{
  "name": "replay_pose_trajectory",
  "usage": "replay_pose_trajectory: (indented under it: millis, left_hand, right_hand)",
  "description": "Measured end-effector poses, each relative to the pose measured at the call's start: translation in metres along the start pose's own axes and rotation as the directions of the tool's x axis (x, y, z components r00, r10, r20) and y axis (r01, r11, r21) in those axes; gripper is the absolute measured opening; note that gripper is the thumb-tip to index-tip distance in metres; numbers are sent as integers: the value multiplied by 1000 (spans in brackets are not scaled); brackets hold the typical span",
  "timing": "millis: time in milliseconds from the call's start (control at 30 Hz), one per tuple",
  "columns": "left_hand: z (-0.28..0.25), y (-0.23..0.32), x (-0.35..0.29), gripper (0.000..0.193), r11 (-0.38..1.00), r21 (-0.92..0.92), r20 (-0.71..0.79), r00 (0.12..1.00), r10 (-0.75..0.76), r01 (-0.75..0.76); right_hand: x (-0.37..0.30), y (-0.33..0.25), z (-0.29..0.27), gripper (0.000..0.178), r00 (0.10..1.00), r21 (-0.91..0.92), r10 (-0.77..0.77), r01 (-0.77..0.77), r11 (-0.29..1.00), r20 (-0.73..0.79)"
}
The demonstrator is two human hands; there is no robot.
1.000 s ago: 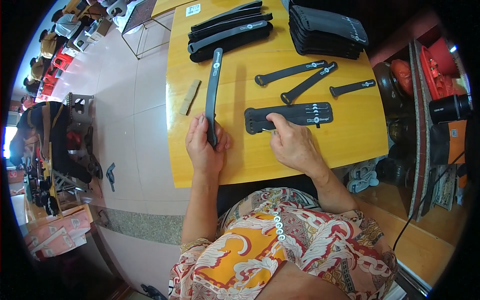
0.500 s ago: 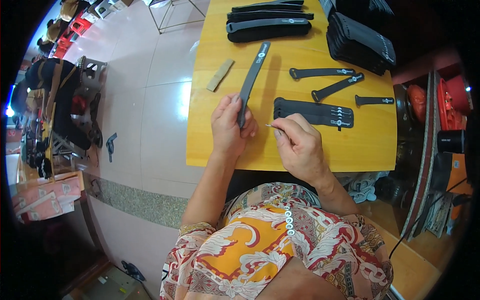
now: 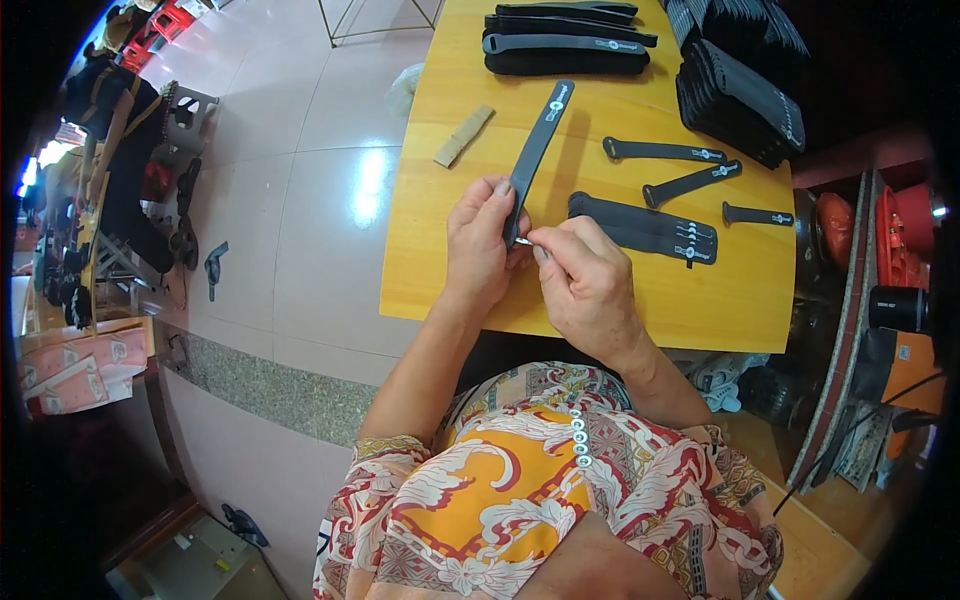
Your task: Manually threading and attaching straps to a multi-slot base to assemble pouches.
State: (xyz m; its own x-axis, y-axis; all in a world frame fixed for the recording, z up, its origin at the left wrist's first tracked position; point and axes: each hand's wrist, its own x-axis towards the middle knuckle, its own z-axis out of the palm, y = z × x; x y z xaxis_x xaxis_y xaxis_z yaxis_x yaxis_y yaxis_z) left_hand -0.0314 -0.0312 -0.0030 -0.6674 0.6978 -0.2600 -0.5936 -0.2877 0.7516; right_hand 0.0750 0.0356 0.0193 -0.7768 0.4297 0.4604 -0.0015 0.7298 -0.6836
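My left hand (image 3: 478,238) is closed around the lower part of a dark grey strap (image 3: 543,135), which slants up and away over the yellow table. My right hand (image 3: 588,285) pinches a small thin metal piece (image 3: 522,240) whose tip meets the strap's lower end; its exact kind is too small to tell. Beyond my right hand lies a flat overlapping set of several black straps (image 3: 645,225). Three single straps rest farther off: one strap (image 3: 664,151), a slanted strap (image 3: 692,184) and a shorter-looking strap (image 3: 757,215).
Bundled black straps (image 3: 567,58) lie at the table's far edge, and tall stacks of straps (image 3: 740,100) fill its far right corner. A tan strip (image 3: 464,136) sits on the yellow table (image 3: 430,255) at the left. Shelves with a red basket (image 3: 900,235) stand at the right.
My right hand has come left to my left hand, bringing the metal piece against the strap's lower end. The view has shifted slightly, so the table's things appear farther right.
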Motion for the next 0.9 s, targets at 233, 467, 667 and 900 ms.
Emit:
replay_pose_trajectory:
  millis: [233, 467, 667, 900]
  left_hand:
    - [0, -1, 0, 14, 1000, -9, -15, 1000, -6, 6]
    - [3, -4, -1, 13, 983, 181, 3, 999, 33, -33]
    - [0, -18, 2, 14, 801, 525, 110, 956, 271, -287]
    - [2, -17, 0, 15, 736, 602, 143, 948, 283, -310]
  right_hand:
    - [1, -1, -1, 15, 1000, -22, 7, -7, 1000, 0]
    - [2, 4, -6, 8, 998, -112, 16, -9, 994, 69]
    - [1, 4, -15, 4, 979, -255, -3, 55, 965, 202]
    - [2, 17, -7, 7, 996, -39, -28, 31, 999, 90]
